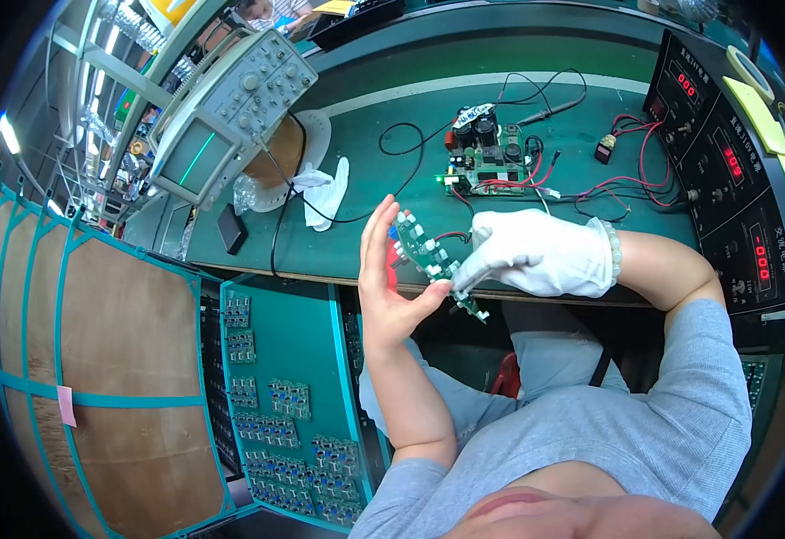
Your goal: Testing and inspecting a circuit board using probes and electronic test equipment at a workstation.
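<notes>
the small green circuit board (430, 260) hung in the air above the near edge of the worktop (392, 171), pinched in the gloved right hand (536, 254); the bare left hand (389, 283) lay spread against it. this looked like mid-inspection. turning it called for care: a wired board (487, 154) sat beyond, open room below.

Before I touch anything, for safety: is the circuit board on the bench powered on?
On, apparently: the circuit board on the green bench shows a lit green light at its corner.
</notes>
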A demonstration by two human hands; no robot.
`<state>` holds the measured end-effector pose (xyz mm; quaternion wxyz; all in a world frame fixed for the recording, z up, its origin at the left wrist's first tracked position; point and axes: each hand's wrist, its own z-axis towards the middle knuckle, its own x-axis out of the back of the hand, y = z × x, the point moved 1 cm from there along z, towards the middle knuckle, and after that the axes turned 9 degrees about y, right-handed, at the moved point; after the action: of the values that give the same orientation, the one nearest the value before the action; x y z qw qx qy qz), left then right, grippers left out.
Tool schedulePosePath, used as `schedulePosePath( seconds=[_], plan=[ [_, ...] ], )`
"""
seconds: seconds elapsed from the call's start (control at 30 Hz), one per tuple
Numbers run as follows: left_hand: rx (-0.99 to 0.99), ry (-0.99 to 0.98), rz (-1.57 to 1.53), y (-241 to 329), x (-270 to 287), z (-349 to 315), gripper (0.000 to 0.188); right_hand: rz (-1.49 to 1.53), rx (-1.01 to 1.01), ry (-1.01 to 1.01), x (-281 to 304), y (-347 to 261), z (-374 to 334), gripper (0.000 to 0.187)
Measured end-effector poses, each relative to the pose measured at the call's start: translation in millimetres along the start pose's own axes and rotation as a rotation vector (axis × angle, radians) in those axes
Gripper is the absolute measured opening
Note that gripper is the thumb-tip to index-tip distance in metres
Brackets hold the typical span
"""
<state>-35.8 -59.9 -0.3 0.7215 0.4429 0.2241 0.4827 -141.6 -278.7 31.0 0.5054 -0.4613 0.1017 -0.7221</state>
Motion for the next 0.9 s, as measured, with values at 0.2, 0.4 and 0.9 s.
schedulePosePath(
  seconds=[0.2, 0.4, 0.9],
  plan=[
    [-0.026, -0.027, 0.093, 2.9, -4.2, -1.1, 0.105, 0.381, -0.358, 0.275, -2.1, -7.1, 0.4, 0.034],
    [-0.070, -0.065, 0.148, 4.9, -8.0, -0.7, 0.108, 0.423, -0.382, 0.261, -0.3, -9.8, 0.7, 0.030],
    [-0.051, -0.062, 0.139, 6.8, -9.5, -1.5, 0.111, 0.395, -0.433, 0.253, 2.7, -14.8, -0.5, 0.028]
  ],
)
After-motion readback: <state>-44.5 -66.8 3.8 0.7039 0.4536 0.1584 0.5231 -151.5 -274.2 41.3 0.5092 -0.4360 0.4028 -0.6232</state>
